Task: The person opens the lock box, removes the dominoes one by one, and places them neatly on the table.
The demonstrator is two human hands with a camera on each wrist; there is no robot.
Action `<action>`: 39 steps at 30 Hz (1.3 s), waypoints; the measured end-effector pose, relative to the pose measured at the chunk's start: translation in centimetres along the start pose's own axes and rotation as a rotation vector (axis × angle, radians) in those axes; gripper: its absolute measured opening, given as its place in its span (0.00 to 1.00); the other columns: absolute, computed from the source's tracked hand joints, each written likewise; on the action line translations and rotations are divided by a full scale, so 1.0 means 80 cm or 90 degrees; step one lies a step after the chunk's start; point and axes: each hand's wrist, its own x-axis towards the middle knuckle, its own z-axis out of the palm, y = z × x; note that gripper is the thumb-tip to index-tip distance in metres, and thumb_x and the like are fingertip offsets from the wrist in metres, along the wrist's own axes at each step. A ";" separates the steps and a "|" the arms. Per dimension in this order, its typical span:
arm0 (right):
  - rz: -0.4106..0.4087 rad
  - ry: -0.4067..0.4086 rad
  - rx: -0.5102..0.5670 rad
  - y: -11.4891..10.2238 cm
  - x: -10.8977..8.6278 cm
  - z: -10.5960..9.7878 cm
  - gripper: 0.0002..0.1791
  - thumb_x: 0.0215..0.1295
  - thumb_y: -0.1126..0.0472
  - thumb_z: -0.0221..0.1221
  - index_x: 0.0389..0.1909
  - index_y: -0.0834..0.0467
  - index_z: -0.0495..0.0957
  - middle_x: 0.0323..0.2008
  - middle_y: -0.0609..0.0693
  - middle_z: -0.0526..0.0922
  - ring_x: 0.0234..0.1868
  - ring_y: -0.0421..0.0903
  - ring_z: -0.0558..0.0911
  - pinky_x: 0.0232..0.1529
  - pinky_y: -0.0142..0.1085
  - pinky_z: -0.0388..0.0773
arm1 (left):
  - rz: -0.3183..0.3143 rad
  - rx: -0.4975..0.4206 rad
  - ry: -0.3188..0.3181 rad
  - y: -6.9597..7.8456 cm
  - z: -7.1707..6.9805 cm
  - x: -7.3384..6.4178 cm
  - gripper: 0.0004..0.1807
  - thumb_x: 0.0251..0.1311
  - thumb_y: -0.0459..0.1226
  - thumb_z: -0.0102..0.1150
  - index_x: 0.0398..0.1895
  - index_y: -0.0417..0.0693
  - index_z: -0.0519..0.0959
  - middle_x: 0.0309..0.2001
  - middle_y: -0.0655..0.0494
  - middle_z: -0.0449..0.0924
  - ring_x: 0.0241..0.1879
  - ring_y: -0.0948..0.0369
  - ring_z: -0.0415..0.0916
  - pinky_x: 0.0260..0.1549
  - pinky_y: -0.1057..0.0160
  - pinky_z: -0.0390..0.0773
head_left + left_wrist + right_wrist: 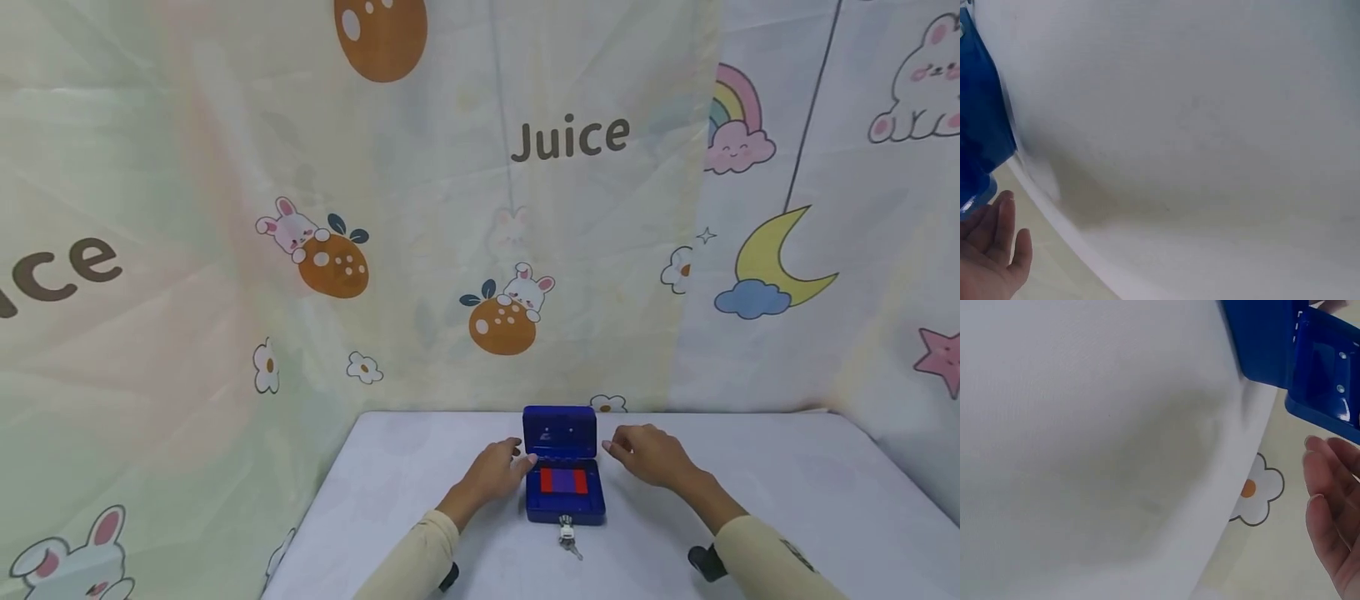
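Observation:
A small blue cash box (534,510) stands on the table with its lid (559,427) raised. Inside it shows a flat red and purple piece (564,481). Keys (568,540) hang from the lock at its front. My left hand (489,472) is beside the left side, thumb overlapping the hinge edge in the head view; loosely bent fingers (1004,228) appear by the lid in the left wrist view. On the other side, my right hand (649,455) hovers near the lid, apart from it, with relaxed fingers (1322,475) holding nothing.
The white table (420,442) reaches back to a patterned curtain (450,375) behind the box. Dark wrist devices (707,563) sit under the sleeves. A flower print (1259,494) shows past the table edge in the right wrist view.

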 end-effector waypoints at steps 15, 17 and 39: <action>-0.133 -0.057 -0.006 -0.050 0.001 0.004 0.09 0.58 0.50 0.64 0.23 0.47 0.78 0.17 0.35 0.73 0.19 0.36 0.70 0.20 0.28 0.70 | 0.039 0.097 -0.065 0.017 -0.006 -0.026 0.48 0.45 0.73 0.52 0.63 0.51 0.70 0.54 0.58 0.78 0.50 0.57 0.73 0.49 0.50 0.74; -0.136 -0.072 0.003 -0.056 0.005 0.008 0.08 0.57 0.51 0.65 0.24 0.48 0.78 0.17 0.35 0.73 0.20 0.36 0.71 0.21 0.29 0.70 | 0.051 0.113 -0.066 0.018 -0.005 -0.027 0.50 0.42 0.74 0.54 0.64 0.51 0.70 0.54 0.58 0.78 0.50 0.58 0.72 0.51 0.50 0.73; -0.127 -0.117 -0.011 -0.086 0.026 0.059 0.18 0.51 0.52 0.69 0.39 0.58 0.83 0.26 0.45 0.82 0.25 0.40 0.76 0.34 0.44 0.81 | 0.075 0.194 -0.078 0.025 0.003 -0.030 0.58 0.32 0.71 0.65 0.64 0.46 0.66 0.48 0.56 0.74 0.44 0.62 0.71 0.48 0.60 0.76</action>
